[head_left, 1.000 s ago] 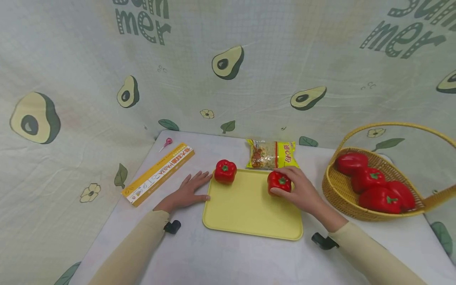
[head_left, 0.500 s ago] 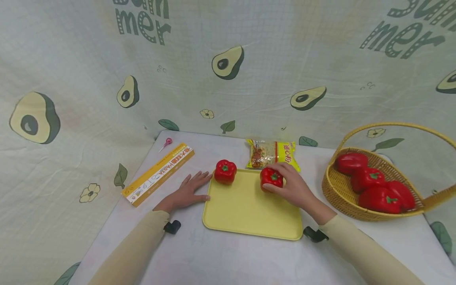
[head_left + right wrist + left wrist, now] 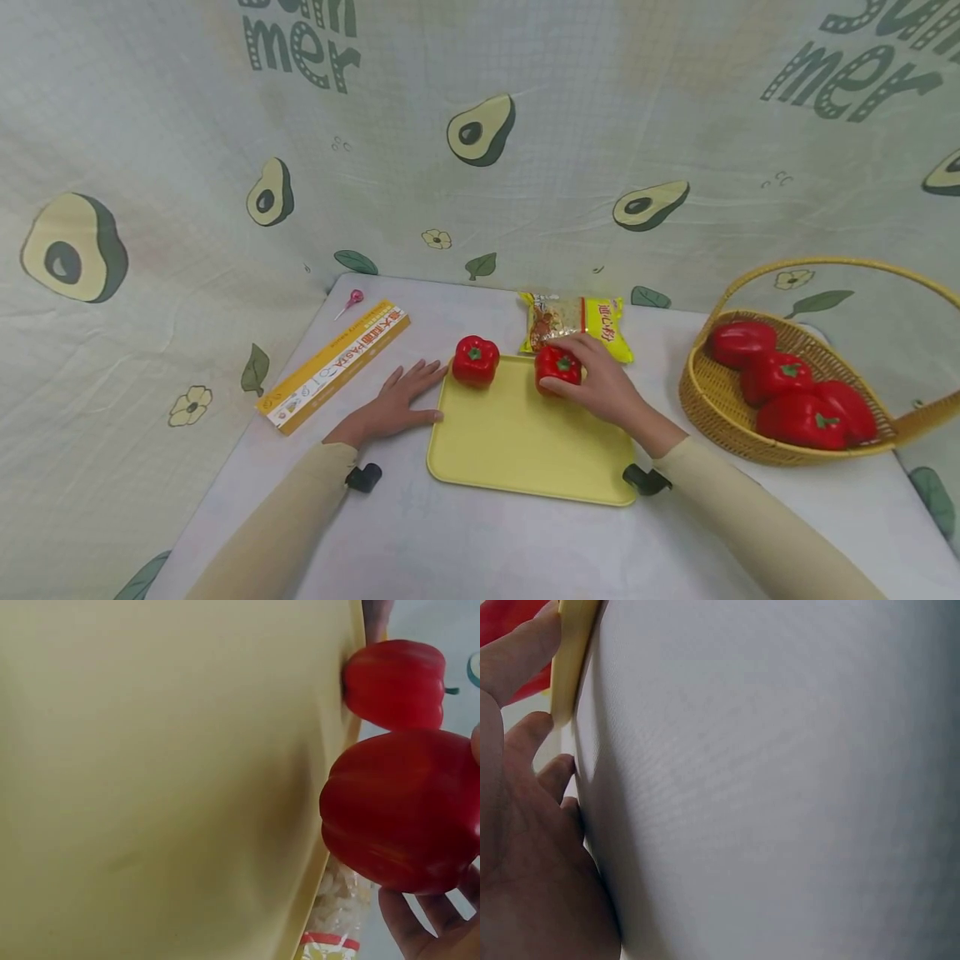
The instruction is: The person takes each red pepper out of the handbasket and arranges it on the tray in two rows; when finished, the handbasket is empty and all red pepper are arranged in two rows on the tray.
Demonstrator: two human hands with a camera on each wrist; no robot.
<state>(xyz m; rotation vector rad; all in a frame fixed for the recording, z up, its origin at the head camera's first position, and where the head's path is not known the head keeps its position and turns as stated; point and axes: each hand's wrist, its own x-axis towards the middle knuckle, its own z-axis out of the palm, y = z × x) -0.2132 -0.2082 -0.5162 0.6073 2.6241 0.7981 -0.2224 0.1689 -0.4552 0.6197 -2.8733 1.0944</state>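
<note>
Tabletop (image 3: pixel 480 542): pepper (image 3: pixel 553 365) (in right grip (image 3: pixel 603 387))

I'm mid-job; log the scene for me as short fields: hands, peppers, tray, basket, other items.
Right hand: grips a pepper over the tray
Left hand: fingers spread, at the tray's left edge
Second pepper: in the tray's far left corner, not held
Basket: right of the tray
Basket peppers: four visible, all red
Bag: just beyond the tray
Box: left of the tray, lying slantwise
Lollipop: near the box's far end
</note>
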